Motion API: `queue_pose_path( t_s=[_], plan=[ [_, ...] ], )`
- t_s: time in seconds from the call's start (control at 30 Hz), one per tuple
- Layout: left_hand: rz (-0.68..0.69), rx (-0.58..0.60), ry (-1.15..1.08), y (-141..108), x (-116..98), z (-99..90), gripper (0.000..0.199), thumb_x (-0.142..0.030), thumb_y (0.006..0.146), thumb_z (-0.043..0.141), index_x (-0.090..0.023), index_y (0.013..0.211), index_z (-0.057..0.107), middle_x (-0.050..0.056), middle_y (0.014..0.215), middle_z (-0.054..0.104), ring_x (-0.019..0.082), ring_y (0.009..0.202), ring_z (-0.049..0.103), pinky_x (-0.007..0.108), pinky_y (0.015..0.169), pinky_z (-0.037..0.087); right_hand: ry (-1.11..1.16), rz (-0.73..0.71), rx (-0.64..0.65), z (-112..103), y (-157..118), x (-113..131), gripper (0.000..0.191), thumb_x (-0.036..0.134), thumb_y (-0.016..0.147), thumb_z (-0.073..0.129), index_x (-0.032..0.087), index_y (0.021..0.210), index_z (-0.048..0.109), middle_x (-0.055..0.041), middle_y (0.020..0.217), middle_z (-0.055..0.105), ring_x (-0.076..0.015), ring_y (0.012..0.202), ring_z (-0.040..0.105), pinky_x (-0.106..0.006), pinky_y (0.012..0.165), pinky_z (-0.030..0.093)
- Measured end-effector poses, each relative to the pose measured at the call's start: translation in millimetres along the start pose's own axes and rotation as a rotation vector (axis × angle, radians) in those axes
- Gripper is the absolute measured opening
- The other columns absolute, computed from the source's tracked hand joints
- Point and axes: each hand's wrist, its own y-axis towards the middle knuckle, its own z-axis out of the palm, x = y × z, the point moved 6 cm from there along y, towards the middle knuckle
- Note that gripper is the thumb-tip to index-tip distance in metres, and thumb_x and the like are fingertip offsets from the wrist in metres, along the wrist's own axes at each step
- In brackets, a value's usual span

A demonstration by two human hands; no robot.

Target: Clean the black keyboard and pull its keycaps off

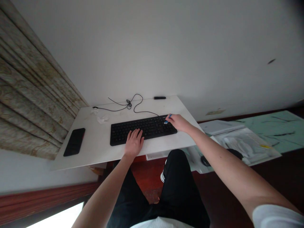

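A black computer keyboard (142,130) lies on a white desk top (95,147). My left hand (134,142) rests on its front edge, fingers spread and holding nothing. My right hand (177,123) is over the keyboard's right end, pinching a small blue-and-white item (167,119), perhaps a pen or marker. The item's tip is partly hidden by my fingers. Behind the keyboard runs a thin black cable (129,106), tangled in a small knot. A black smartphone (74,142) lies face up at the desk's left side.
A crumpled white tissue (102,119) lies left of the keyboard, and a short black stick-like object (159,98) sits at the desk's back edge. A patterned curtain (30,88) hangs left. Papers and a plastic sleeve (247,147) lie to the right, below desk level.
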Motion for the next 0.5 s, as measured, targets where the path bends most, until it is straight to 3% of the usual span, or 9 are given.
queue_pose_path(
  t_s=[0.1,0.2,0.33,0.5],
  plan=[
    [0.006,-0.017,-0.03,-3,4,-6.9,0.038,-0.03,0.101,0.044,-0.019,0.131,0.063,0.013,0.135,0.065,0.028,0.129,0.058,0.053,0.117,0.04,0.015,-0.023,-0.006,6,1,4,0.022,0.022,0.1,0.049,0.019,0.096,0.071,-0.009,0.099,0.077,-0.022,0.094,0.07,-0.031,0.088,0.049],
    [-0.025,-0.073,-0.057,-13,23,-23.8,0.035,-0.029,0.1,0.045,-0.02,0.126,0.065,0.012,0.13,0.068,0.027,0.124,0.061,0.054,0.116,0.042,-0.053,0.042,0.01,1,-4,-16,0.021,0.019,0.097,0.051,0.019,0.093,0.071,-0.0102,0.097,0.077,-0.023,0.092,0.071,-0.032,0.087,0.049],
    [-0.112,-0.157,-0.063,-33,71,-54.1,0.03,-0.027,0.098,0.045,-0.021,0.115,0.069,0.011,0.119,0.071,0.026,0.115,0.065,0.051,0.111,0.047,-0.044,0.111,-0.017,-14,-11,-40,0.022,0.016,0.095,0.051,0.02,0.088,0.071,-0.0102,0.095,0.077,-0.0227,0.093,0.071,-0.032,0.086,0.05],
    [-0.254,-0.177,-0.059,-54,125,-76.3,0.029,-0.033,0.096,0.048,-0.02,0.114,0.067,0.013,0.12,0.068,0.029,0.116,0.063,0.051,0.106,0.051,0.079,0.064,-0.085,-7,-10,-26,0.023,0.02,0.097,0.049,0.019,0.093,0.071,-0.0093,0.099,0.077,-0.0213,0.095,0.071,-0.032,0.088,0.051]
  ],
)
